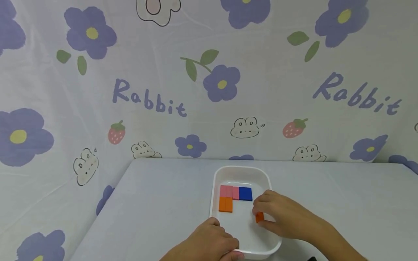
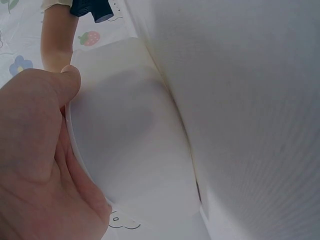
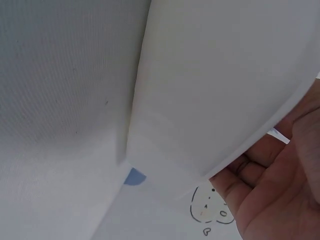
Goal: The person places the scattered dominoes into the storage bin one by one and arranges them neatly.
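Note:
A white rounded tray [image 1: 241, 228] sits on the table. My left hand [image 1: 209, 241] grips its near left rim; in the left wrist view the thumb [image 2: 71, 80] lies at the edge of the tray wall [image 2: 125, 140]. Inside the right part of the tray, my right hand [image 1: 282, 214] pinches a small orange block [image 1: 259, 217] between thumb and fingers. Farther back in the tray, pink blocks [image 1: 226, 191] and a blue block [image 1: 245, 194] form a row. Orange blocks [image 1: 225, 204] lie against its near left side. In the right wrist view, the tray wall hides the orange block.
The pale tabletop [image 1: 156, 210] spreads around the tray. Behind it hangs a cloth [image 1: 261, 50] printed with flowers, rabbits and strawberries, which also covers the left side. A small dark object [image 1: 312, 259] shows at the bottom edge, beneath the right forearm.

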Tool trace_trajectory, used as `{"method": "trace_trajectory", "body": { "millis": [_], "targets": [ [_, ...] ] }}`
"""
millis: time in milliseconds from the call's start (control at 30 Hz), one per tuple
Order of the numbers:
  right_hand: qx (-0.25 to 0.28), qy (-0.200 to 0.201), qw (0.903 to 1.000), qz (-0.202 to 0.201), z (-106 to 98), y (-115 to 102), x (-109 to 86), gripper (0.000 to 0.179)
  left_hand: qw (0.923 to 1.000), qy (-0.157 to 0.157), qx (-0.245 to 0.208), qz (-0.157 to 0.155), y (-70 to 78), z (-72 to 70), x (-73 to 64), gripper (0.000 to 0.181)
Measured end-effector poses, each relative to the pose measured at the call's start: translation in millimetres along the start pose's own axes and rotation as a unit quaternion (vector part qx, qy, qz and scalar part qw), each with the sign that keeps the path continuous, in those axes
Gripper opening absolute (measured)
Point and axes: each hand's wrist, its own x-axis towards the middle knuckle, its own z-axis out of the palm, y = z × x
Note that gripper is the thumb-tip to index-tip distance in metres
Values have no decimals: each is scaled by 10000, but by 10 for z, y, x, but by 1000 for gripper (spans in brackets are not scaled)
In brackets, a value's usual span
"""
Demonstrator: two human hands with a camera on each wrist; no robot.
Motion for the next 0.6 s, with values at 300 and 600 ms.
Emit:
{"method": "trace_trajectory", "body": {
  "millis": [300, 600],
  "targets": [
    [96, -217, 9997, -1, 47, 13, 78, 19, 9999, 135, 5, 90, -4, 18, -12, 41],
    [270, -620, 9971, 342, 108, 6, 178, 19, 10000, -93, -26, -1, -15, 14, 3, 43]
  ]
}}
